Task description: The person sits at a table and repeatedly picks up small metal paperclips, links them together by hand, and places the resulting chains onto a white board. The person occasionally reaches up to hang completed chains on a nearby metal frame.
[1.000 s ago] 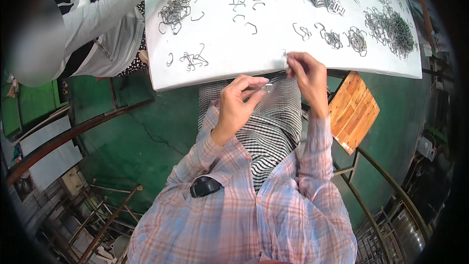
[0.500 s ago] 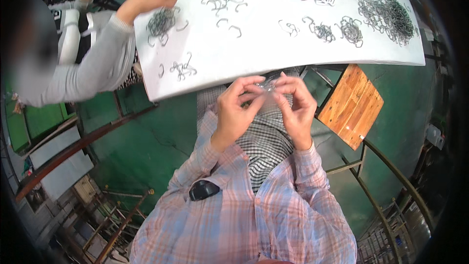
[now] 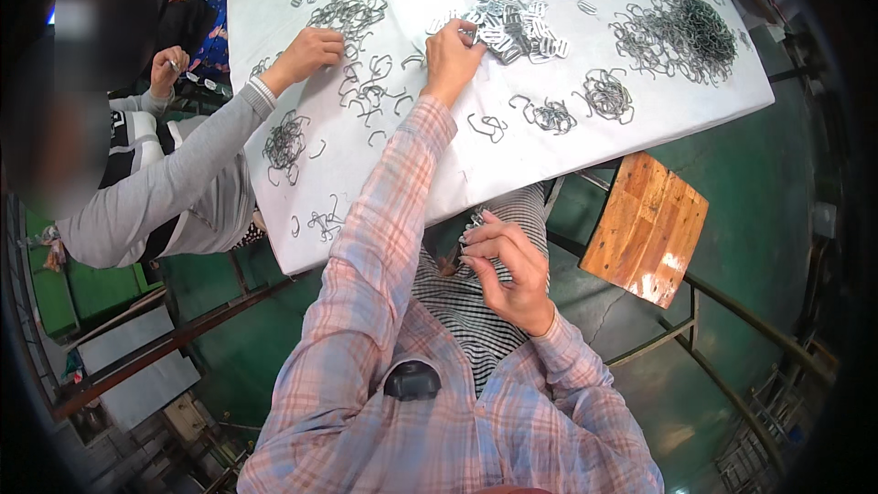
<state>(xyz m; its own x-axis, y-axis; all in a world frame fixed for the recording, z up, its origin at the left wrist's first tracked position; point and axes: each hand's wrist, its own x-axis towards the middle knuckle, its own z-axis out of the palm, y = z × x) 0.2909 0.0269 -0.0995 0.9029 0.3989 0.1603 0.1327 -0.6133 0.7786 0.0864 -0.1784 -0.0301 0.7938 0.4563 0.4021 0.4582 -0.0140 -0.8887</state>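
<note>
My left hand [image 3: 452, 62] reaches far over the white table, at the near left edge of a pile of flat, slotted metal buckles [image 3: 519, 32]. Its fingers are bent and closed together; what lies between the fingertips is hidden. Above my lap, just off the table's near edge, my right hand [image 3: 514, 276] is closed in a pinch. Small shiny metal pieces [image 3: 475, 220] show at its fingertips, too small to tell their kind. Bent wire hooks [image 3: 369, 91] lie scattered on the table to the left of my left hand.
Small heaps of wire hooks [image 3: 606, 96] lie along the near side of the white table [image 3: 549, 157], and a big heap [image 3: 688, 29] lies at right. At left, a co-worker's hand [image 3: 311, 57] touches hooks. A wooden stool [image 3: 645, 229] stands at right.
My hands were together above my lap, around a small clear or shiny thing. My left hand has moved forward to the buckle pile; my right has dropped slightly. The view has shifted.
</note>
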